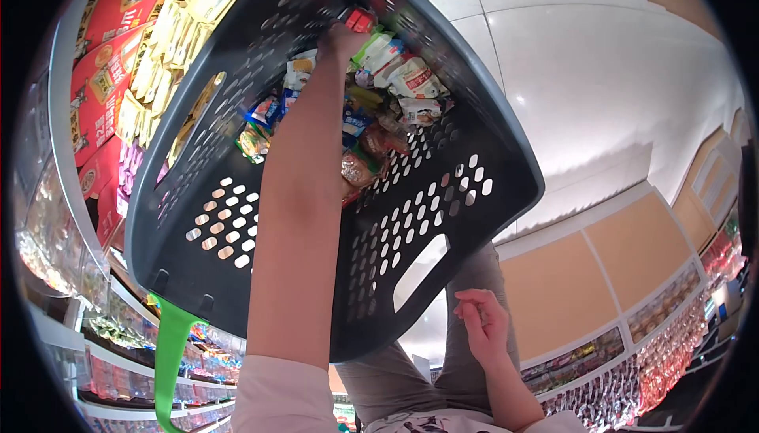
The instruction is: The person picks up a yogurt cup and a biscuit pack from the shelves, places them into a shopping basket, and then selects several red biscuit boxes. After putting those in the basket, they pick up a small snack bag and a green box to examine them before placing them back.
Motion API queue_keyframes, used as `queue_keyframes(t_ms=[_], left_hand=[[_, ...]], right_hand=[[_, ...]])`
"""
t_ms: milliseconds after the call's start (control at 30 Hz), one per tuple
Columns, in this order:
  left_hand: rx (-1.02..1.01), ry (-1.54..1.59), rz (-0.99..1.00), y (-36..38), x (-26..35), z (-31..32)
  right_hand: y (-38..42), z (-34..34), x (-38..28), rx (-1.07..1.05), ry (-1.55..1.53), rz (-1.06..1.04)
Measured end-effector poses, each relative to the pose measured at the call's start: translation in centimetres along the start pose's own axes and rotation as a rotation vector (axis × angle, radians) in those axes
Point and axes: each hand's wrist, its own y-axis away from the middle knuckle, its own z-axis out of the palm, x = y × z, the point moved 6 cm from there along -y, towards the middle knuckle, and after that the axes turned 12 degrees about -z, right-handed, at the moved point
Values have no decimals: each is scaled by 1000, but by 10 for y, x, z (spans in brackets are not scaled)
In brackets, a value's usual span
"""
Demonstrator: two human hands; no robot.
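Note:
A black plastic shopping basket (316, 326) is tilted in front of me, its opening facing me. My left arm reaches deep into it. My left hand (341, 40) is at the far end, with its fingers closed against a small red package (360, 20); the fingertips are partly hidden. Around the forearm lie several small wrapped snacks: white-and-red packets (415, 79), a green-and-white packet (375, 50), blue packets (265, 111) and brown wrapped pieces (357, 169). My right hand (481, 318) is outside the basket, above my leg, its fingers curled in with nothing visible in them.
A green basket handle (171, 354) hangs at the lower left. Shelves with yellow packets (162, 62) and red display boxes (103, 89) stand on the left. Tan cabinets (577, 275) with packaged goods below are on the right. The floor (569, 77) is pale tile.

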Motion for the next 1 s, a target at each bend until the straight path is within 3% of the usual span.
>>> queue_keyframes(t_ms=[167, 367, 433, 533, 633, 733, 767, 800, 867, 1000], left_hand=[[337, 83, 194, 77, -5, -17], [261, 268, 266, 185, -13, -18], [157, 300, 162, 222, -17, -16], [204, 456, 254, 275, -38, -18], [138, 525, -89, 323, -70, -33], [173, 790, -154, 365, -104, -62], [292, 847, -231, 373, -121, -64], [168, 887, -299, 368, -147, -55], [-218, 1248, -167, 434, -123, -104], [-237, 1578, -23, 561, -106, -188]], right_hand=[[17, -3, -20, 11, 14, -50], [38, -4, -64, -41, 45, -135], [44, -8, -81, -49, 37, -176], [54, -15, -116, -62, 65, -244], [67, -22, -132, -100, 97, -299], [81, -27, -136, -180, 128, -330], [83, -28, -139, -204, 162, -363], [86, -31, -140, -230, 198, -388], [98, -36, -137, -288, 281, -455], [106, -41, -137, -397, 413, -547]])
